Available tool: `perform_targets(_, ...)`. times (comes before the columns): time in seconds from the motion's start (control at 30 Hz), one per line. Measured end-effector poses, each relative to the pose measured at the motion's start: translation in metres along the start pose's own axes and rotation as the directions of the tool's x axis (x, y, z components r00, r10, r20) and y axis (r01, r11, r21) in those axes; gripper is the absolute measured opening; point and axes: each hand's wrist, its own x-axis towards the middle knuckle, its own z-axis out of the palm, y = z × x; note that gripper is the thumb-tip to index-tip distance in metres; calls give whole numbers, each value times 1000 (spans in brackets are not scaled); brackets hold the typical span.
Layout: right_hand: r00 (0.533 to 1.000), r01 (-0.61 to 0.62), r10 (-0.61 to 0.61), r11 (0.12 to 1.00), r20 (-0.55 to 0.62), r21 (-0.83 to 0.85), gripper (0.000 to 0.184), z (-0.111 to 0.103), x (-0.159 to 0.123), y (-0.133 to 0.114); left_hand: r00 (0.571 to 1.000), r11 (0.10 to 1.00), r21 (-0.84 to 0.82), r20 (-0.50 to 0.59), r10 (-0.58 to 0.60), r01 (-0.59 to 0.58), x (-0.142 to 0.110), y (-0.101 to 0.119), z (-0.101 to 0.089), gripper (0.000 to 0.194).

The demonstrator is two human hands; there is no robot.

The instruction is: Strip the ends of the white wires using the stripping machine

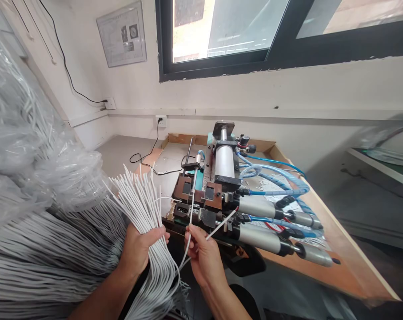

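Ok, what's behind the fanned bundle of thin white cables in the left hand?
Beyond the white cable bundle show a flat grey tabletop and a thin black power cord. It mostly covers the fingers of the left hand; whatever lies directly behind cannot be seen.

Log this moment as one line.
left hand: gripping cable bundle | right hand: pinching single cable, running up to machine | second cable: sticking out beside right hand

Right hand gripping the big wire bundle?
No, the left hand grips the bundle, while the right hand pinches a white wire that runs up to the machine.
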Motion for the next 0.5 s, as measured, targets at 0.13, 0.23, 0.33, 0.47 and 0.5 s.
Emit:
perform_targets(0.13, 989, -93, 92, 996, 115, 5, 26, 2, -2, 1, 993, 988, 108, 33, 110, -113, 0, -2, -1, 10)
perform_targets(0.23, 958, -138, 149, 989, 246, -60, 30, 7, -6, 3, 987, 978, 146, 71, 143, -152, -2, -3, 1, 8)
perform_targets(0.33, 956, -57, 98, 987, 278, -150, 28, 9, -9, 5, 973, 960, 202, 163, 161, -192, -5, -5, 5, 8)
perform_targets(0.47, 975, 112, -72, 976, 212, -185, 25, 3, -12, 7, 962, 948, 247, 233, 140, -198, -7, -8, 5, 10)
perform_targets(0.5, 978, 130, -94, 973, 184, -190, 25, 1, -13, 6, 968, 957, 229, 213, 130, -179, -6, -8, 4, 11)
